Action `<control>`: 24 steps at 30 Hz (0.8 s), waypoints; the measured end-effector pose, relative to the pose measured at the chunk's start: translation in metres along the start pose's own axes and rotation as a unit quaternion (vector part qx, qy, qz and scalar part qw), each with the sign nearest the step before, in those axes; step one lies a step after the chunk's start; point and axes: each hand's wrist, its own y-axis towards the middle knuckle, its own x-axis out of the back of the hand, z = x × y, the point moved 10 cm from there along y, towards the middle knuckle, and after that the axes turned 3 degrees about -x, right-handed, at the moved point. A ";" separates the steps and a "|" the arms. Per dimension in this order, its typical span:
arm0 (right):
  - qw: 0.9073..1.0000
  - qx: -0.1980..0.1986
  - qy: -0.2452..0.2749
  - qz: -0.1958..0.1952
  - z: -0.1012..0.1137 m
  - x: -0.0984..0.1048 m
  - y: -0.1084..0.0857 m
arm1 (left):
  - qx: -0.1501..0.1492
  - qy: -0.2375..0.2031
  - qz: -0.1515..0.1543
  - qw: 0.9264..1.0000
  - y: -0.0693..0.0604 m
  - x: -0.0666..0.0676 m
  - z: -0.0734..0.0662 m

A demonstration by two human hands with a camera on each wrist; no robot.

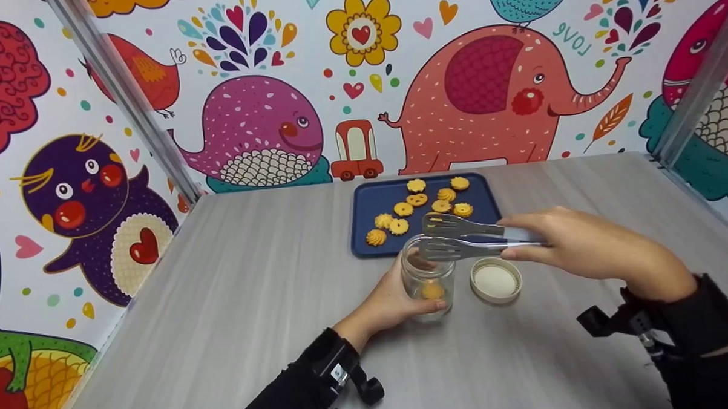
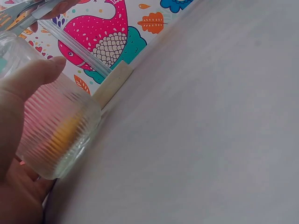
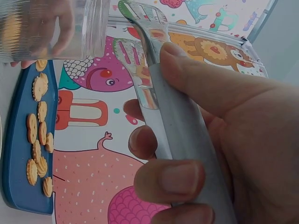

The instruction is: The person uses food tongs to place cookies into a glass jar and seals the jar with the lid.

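Printed wall panels (image 1: 366, 95) span the top and left of the frame. The grey table (image 1: 251, 263) occupies the centre and lower area. The blue tray (image 1: 370, 198) rests on the table, upper centre, near the rear panel. The right hand (image 1: 589, 242), right of centre, grips the tongs (image 1: 492, 246), thumb and fingers closed about the grey handle. The left hand (image 1: 391, 300), lower centre, is curled around the glass jar (image 1: 427, 275), thumb across its front. The tongs point left at the jar mouth, tips spread apart; tip-to-jar contact cannot be determined. The jar is at centre, in front of the tray. The lid (image 1: 495, 280) lies to its right. Cookies (image 1: 403, 209) are spread over the tray; a cookie (image 1: 432, 288) shows inside the jar.
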 end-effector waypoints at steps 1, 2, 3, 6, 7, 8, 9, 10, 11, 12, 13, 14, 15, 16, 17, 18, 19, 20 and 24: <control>1.000 0.001 0.000 -0.001 0.000 0.000 0.000 | 0.000 0.001 0.000 1.000 0.000 0.000 0.000; 1.000 0.003 -0.001 -0.003 0.001 0.000 0.000 | 0.000 -0.001 0.000 1.000 0.000 0.000 0.000; 1.000 0.004 -0.003 -0.005 0.001 0.001 0.000 | -0.001 -0.004 0.000 1.000 0.000 0.000 0.000; 1.000 0.009 -0.008 -0.014 0.001 0.002 0.000 | -0.004 -0.008 0.000 1.000 0.000 -0.001 -0.001; 1.000 0.010 -0.008 -0.018 0.001 0.002 0.000 | -0.006 -0.008 0.000 1.000 0.000 -0.001 -0.002; 1.000 0.011 -0.008 -0.023 0.001 0.003 0.000 | -0.008 -0.008 0.000 1.000 0.000 -0.001 -0.002; 1.000 0.009 -0.006 -0.028 0.000 0.004 0.000 | -0.009 -0.006 0.000 1.000 0.000 -0.001 -0.002; 0.999 0.007 -0.003 -0.033 -0.001 0.006 0.000 | -0.010 -0.003 0.000 1.000 0.000 -0.001 -0.003; 0.999 0.006 0.001 -0.039 -0.003 0.007 0.001 | -0.012 -0.001 0.000 1.000 0.000 -0.001 -0.003; 0.999 0.001 0.005 -0.046 -0.005 0.009 0.001 | -0.014 0.000 -0.001 1.000 0.000 -0.001 -0.003; 0.999 -0.001 0.007 -0.053 -0.007 0.011 0.001 | -0.014 -0.001 -0.002 1.000 0.000 0.000 -0.003; 0.998 -0.006 0.008 -0.061 -0.009 0.013 0.002 | -0.015 -0.002 -0.002 1.000 0.000 -0.001 -0.003; 0.998 -0.011 0.007 -0.068 -0.012 0.014 0.002 | -0.015 -0.003 -0.001 1.000 0.000 -0.001 -0.003; 0.997 -0.018 0.007 -0.072 -0.015 0.016 0.003 | -0.013 -0.004 -0.002 1.000 0.000 -0.001 -0.003; 0.997 -0.024 0.008 -0.076 -0.017 0.017 0.004 | -0.013 -0.005 -0.001 1.000 0.000 -0.001 -0.003; 0.996 -0.031 0.009 -0.078 -0.020 0.017 0.006 | -0.011 -0.007 -0.001 1.000 0.000 -0.001 -0.002; 0.996 -0.037 0.009 -0.082 -0.023 0.018 0.007 | -0.010 -0.007 -0.001 1.000 0.000 -0.001 -0.002; 0.995 -0.043 0.009 -0.084 -0.026 0.018 0.009 | -0.009 -0.006 -0.001 1.000 0.000 -0.001 -0.002; 0.993 -0.068 0.017 -0.096 -0.038 0.018 0.015 | -0.008 -0.006 -0.002 1.000 0.000 0.000 -0.002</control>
